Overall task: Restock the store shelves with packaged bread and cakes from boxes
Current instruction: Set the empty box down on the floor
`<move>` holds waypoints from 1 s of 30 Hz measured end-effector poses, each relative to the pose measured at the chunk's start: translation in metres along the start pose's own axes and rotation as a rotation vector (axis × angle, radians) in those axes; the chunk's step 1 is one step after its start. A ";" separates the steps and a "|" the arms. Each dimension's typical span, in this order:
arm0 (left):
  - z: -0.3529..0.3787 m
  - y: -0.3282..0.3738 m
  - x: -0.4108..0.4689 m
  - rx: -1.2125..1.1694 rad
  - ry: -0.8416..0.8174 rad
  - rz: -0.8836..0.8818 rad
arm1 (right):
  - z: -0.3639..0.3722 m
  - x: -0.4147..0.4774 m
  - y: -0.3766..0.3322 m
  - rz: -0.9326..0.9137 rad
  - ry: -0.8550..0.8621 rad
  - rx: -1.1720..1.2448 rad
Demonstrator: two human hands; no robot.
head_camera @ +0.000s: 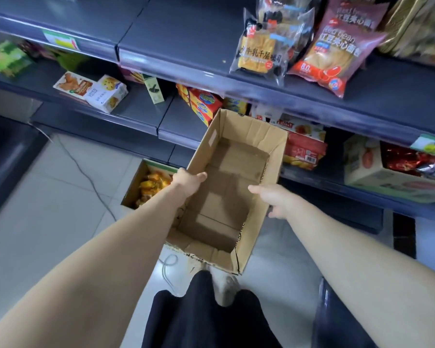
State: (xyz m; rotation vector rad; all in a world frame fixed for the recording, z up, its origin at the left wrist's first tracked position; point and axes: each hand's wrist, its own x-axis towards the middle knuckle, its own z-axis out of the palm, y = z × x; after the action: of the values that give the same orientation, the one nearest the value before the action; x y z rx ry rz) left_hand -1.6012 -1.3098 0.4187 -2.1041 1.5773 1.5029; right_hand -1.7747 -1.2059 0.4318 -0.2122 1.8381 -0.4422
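Left hand (187, 182) and right hand (274, 199) grip opposite walls of the empty cardboard box (251, 131), thumbs inside. Left of it, a floor carton (134, 182) holds orange packets (150, 187). Bagged bread (260, 51) lies shelved beyond.

Box (226, 187), centre of frame: matt brown corrugated cardboard, creased, with rough edges. Shelves (181, 38), upper frame: smooth dark grey metal by its look, low sheen. Bread packets (261, 51), upper right: glossy clear and printed plastic film, crinkled. Floor (48, 197), left: pale, smooth, glossy tile.
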 end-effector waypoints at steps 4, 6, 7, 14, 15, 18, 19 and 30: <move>0.009 -0.005 -0.007 0.000 0.067 -0.082 | 0.005 -0.007 0.001 0.022 -0.051 0.049; 0.007 -0.012 -0.013 -0.014 0.114 -0.109 | 0.008 -0.013 0.000 0.005 -0.053 0.038; 0.005 -0.016 -0.016 -0.040 0.134 -0.120 | 0.010 -0.017 -0.003 -0.008 -0.060 0.017; -0.054 -0.054 -0.039 -0.225 0.311 -0.189 | 0.061 -0.064 -0.047 -0.113 -0.137 -0.174; -0.066 -0.064 -0.043 -0.248 0.341 -0.204 | 0.073 -0.070 -0.053 -0.136 -0.150 -0.198; -0.103 -0.095 -0.056 -0.318 0.432 -0.259 | 0.115 -0.085 -0.073 -0.191 -0.217 -0.272; -0.115 -0.106 -0.060 -0.340 0.461 -0.278 | 0.131 -0.090 -0.078 -0.200 -0.238 -0.297; -0.205 -0.211 -0.062 -0.585 0.636 -0.425 | 0.276 -0.119 -0.121 -0.281 -0.381 -0.519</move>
State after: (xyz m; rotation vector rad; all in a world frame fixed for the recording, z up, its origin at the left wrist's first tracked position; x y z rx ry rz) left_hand -1.3059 -1.2945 0.4757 -3.2211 0.7141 1.3109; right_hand -1.4859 -1.3263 0.5155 -0.8576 1.5165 -0.0932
